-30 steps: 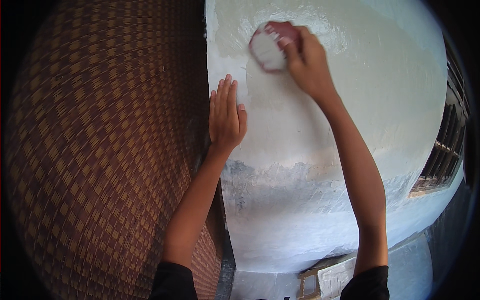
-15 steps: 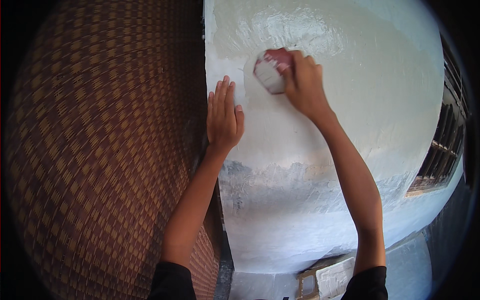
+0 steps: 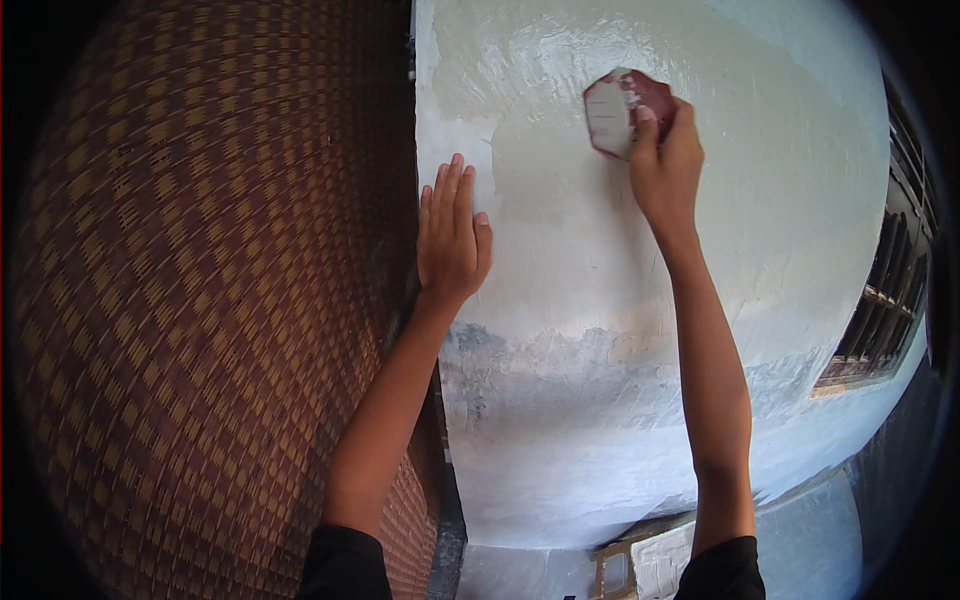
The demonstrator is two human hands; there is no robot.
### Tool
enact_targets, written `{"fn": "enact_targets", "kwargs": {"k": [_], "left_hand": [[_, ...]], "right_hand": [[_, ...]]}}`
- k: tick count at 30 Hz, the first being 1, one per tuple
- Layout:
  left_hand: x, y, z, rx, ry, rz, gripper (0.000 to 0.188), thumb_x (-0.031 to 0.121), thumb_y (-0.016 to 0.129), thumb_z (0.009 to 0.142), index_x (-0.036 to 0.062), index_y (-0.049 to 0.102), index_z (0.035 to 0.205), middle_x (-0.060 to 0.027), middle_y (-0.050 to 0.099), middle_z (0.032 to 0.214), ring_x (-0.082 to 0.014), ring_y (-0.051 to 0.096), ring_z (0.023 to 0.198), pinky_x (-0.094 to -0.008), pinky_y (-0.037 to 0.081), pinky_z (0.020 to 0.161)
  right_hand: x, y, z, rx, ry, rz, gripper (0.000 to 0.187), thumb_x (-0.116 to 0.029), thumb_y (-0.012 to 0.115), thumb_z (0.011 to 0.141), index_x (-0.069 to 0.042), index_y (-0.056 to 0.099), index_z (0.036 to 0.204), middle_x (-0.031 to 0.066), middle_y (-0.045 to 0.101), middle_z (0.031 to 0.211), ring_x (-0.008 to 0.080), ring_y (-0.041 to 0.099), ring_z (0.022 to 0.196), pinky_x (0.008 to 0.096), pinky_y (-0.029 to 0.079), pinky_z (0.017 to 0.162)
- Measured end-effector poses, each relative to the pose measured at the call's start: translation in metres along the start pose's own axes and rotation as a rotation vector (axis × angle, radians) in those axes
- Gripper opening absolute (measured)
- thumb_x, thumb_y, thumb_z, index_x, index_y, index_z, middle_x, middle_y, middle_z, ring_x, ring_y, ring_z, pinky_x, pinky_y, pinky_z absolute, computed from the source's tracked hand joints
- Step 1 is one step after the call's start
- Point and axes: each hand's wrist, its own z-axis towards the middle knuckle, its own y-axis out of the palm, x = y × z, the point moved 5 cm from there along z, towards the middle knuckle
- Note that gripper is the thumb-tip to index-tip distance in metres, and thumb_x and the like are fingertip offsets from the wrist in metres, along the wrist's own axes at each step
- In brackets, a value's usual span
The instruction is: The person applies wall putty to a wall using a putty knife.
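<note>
From where I am standing, I am seeing a person working at a pale wall (image 3: 580,240) with two bare hands. The right hand (image 3: 665,165) is holding a flat red and white piece (image 3: 608,110) by its right side, the thumb pressing on the near face. This piece is sitting in the upper part of the frame, right of the middle, close to the wall; I cannot tell how much of it is touching. Just above, a wet patch (image 3: 575,50) is shining. The left hand (image 3: 455,240) is holding nothing; it is lying flat near the wall's left edge, its fingers pointing up and staying close together. A brown woven panel (image 3: 200,300) is filling the left side, and a dark window (image 3: 875,290) is showing at the right.
</note>
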Motion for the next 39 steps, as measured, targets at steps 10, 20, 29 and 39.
{"fn": "enact_targets", "kwargs": {"k": [10,20,29,39], "left_hand": [[-0.001,-0.002,-0.001,-0.014,-0.019,0.056,0.053,0.013,0.044,0.096,-0.0002,0.038,0.147,-0.0182,0.039,0.155,-0.0349,0.034,0.146,-0.0535,0.024,0.119],[0.000,0.000,-0.005,-0.005,-0.018,0.062,0.054,0.016,0.042,0.097,0.0006,0.038,0.148,-0.0175,0.038,0.156,-0.0344,0.035,0.146,-0.0525,0.024,0.119],[-0.004,0.000,-0.010,-0.063,-0.025,0.095,0.060,0.016,0.042,0.094,-0.0009,0.033,0.152,-0.0192,0.033,0.159,-0.0367,0.030,0.148,-0.0529,0.018,0.121],[0.000,0.003,-0.010,-0.070,-0.023,0.095,0.060,0.019,0.041,0.096,-0.0002,0.032,0.152,-0.0186,0.032,0.159,-0.0361,0.028,0.148,-0.0528,0.018,0.121]], "right_hand": [[0.001,0.024,-0.030,-0.162,-0.093,-0.087,0.028,-0.010,0.058,0.093,0.001,0.054,0.119,0.0208,0.063,0.098,0.0391,0.057,0.094,0.0485,0.039,0.083],[-0.019,0.044,-0.033,-0.294,-0.257,-0.054,0.030,-0.013,0.059,0.093,-0.001,0.056,0.121,0.0197,0.064,0.101,0.0373,0.058,0.099,0.0473,0.038,0.088],[-0.026,0.040,-0.015,-0.286,-0.138,0.126,0.031,-0.015,0.058,0.095,0.004,0.055,0.119,0.0234,0.069,0.099,0.0393,0.066,0.093,0.0468,0.046,0.085],[-0.022,0.034,-0.004,-0.222,-0.099,0.203,0.030,-0.013,0.058,0.094,0.003,0.056,0.119,0.0238,0.068,0.096,0.0422,0.065,0.090,0.0465,0.049,0.083]]}}
